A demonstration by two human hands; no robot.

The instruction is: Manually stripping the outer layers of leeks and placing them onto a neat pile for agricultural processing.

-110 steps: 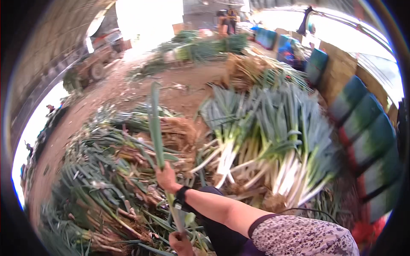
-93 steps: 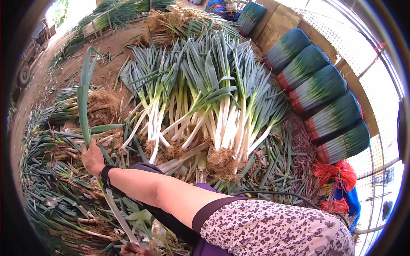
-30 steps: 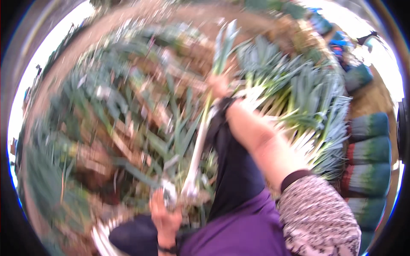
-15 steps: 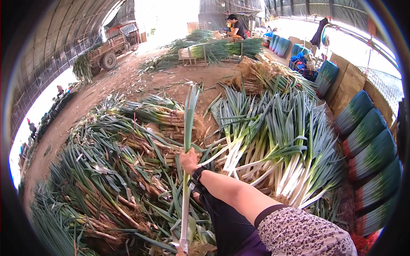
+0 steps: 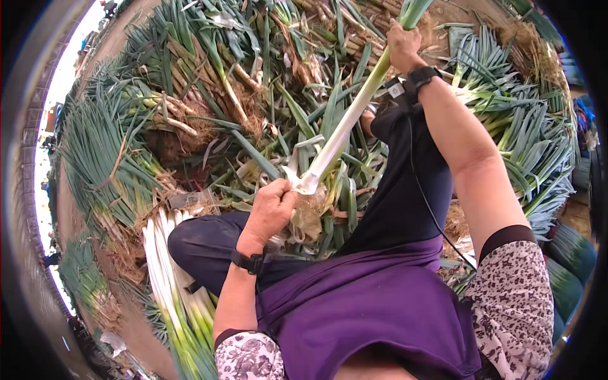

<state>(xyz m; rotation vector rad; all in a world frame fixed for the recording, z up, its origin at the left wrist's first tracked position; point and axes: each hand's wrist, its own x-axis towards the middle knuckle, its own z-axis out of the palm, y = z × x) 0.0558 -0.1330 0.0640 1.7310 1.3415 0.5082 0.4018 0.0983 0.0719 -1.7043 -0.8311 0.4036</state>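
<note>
I hold one long leek [image 5: 345, 126] stretched out in front of me. My right hand [image 5: 403, 43] grips its green upper stalk at the top of the view, arm extended. My left hand [image 5: 272, 206] is closed around the white root end just above my knees, where dry roots and loose outer skin [image 5: 308, 212] hang. Both wrists wear black bands. I sit with legs in dark trousers and a purple apron [image 5: 361, 310] over my lap.
Unsorted leeks with roots and soil [image 5: 209, 95] lie heaped ahead and to the left. A row of cleaned white-stemmed leeks [image 5: 171, 278] lies at my left side. More leeks [image 5: 532, 145] are stacked at the right, with green bundled rolls [image 5: 570, 278] beyond.
My view has tilted down toward my lap. The leek, held upright half a second ago, now slants from my left hand up to my right hand; my left hand has closed on its root end.
</note>
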